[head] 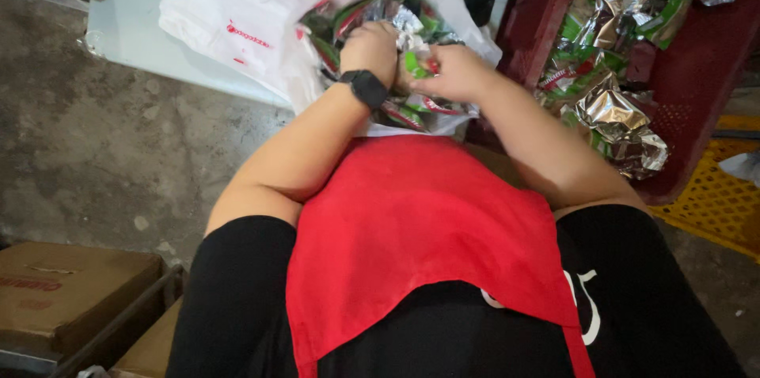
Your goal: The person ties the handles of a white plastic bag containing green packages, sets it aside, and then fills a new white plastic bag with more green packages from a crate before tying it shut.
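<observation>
both hands (412, 57) in bag (237, 22), crate (697, 69) beside.

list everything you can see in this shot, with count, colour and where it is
white plastic bag: one, white with red print, top centre, open and full of packets
foil packets in the bag: many, silver with green and red, under both hands
dark red crate: one, top right
foil packets in the crate: many, silver and green, piled loosely
yellow crate: one, right edge, below the red one
cardboard boxes: at least two, brown, bottom left
pale board: one, under the bag
concrete floor: grey, left
red apron: one, over black clothing
black wristband: one, left wrist
left hand: closed over packets in the bag
right hand: pinching a green packet
</observation>
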